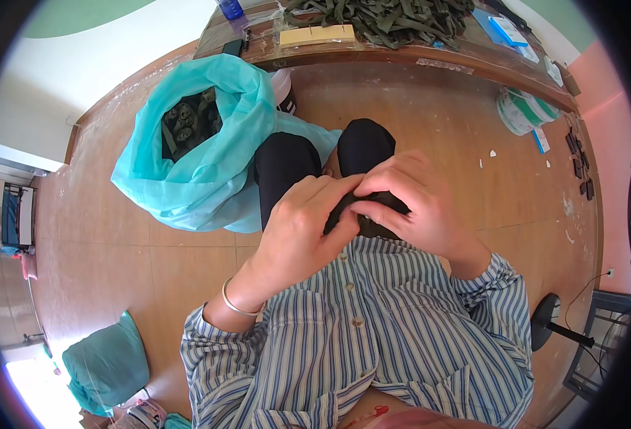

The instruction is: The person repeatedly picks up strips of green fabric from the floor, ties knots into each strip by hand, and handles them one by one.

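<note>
My left hand (302,223) and my right hand (421,201) meet in front of my lap, fingers bent in and thumbs nearly together. Pinched between them is a dark olive fabric strap (378,227), mostly covered by my fingers. Its exact shape is hard to make out against my black trousers (287,159). Left of my knees stands an open turquoise sack (186,189) with rolled-down edges. Inside it lie dark olive rolled pieces (186,123).
A wooden table (444,63) ahead carries a heap of olive straps (394,18), a yellow block (317,36) and a phone (233,48). Under its right end sits a white-green bucket (523,111). A teal bundle (108,365) lies at lower left; a black stand (548,322) is on the right.
</note>
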The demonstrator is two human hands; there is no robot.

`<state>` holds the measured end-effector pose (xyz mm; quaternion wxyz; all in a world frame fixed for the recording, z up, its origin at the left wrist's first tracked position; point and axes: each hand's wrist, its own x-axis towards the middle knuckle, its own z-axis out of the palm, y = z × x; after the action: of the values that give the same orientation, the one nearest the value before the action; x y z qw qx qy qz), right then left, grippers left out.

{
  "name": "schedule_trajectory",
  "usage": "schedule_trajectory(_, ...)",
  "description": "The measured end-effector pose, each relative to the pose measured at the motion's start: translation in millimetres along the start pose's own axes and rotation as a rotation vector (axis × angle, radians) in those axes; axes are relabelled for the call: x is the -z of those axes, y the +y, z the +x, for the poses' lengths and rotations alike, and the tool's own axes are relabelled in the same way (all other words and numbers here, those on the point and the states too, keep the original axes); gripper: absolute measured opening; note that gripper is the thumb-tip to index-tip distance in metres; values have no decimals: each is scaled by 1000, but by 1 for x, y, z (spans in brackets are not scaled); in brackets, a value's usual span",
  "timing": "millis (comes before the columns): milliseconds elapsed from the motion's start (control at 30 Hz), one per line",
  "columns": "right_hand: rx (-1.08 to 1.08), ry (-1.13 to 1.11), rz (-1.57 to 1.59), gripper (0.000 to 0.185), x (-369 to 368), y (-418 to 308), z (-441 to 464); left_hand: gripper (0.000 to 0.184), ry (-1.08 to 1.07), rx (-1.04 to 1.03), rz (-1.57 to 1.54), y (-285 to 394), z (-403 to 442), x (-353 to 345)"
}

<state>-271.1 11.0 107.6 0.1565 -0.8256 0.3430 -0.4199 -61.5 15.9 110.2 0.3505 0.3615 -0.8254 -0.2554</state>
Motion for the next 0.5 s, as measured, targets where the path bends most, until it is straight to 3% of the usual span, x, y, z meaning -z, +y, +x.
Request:
schedule_trajectory(167, -84, -79, 10, 20, 7, -2, -7, 20, -48, 73, -55, -2, -6, 4)
schedule_trajectory(300, -6, -110, -81, 17, 9, 2, -12, 18, -1, 234, -212, -3, -15, -3)
schedule_trajectory(500, -8, 1, 8, 16, 3, -1, -10, 18, -97, 476, -444, -2, -14, 3)
